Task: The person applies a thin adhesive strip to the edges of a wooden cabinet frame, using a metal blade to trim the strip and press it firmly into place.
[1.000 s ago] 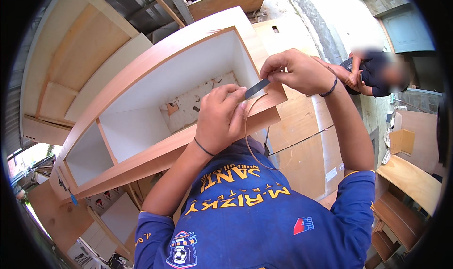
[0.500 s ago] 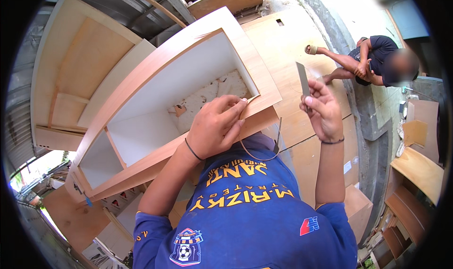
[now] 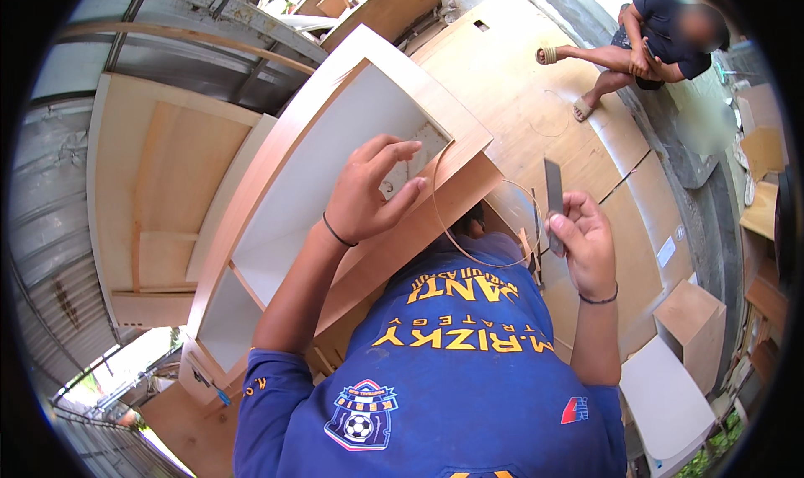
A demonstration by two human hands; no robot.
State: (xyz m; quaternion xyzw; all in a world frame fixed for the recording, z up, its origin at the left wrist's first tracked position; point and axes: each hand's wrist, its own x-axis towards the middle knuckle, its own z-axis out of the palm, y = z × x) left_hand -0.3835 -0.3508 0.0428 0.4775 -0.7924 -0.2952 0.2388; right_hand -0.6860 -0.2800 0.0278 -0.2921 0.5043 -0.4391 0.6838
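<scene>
The left hand [image 3: 366, 195] is spread near the cabinet [image 3: 471, 140]; the right hand [image 3: 591, 242] pinches a flat blade [image 3: 554, 190], best held steady, clear of the thin strip [image 3: 441, 225] looping between the hands

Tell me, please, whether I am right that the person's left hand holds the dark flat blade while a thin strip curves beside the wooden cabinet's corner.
Not quite: the head view shows the right hand holding the dark flat blade; a thin strip does curve beside the wooden cabinet's corner.
</scene>
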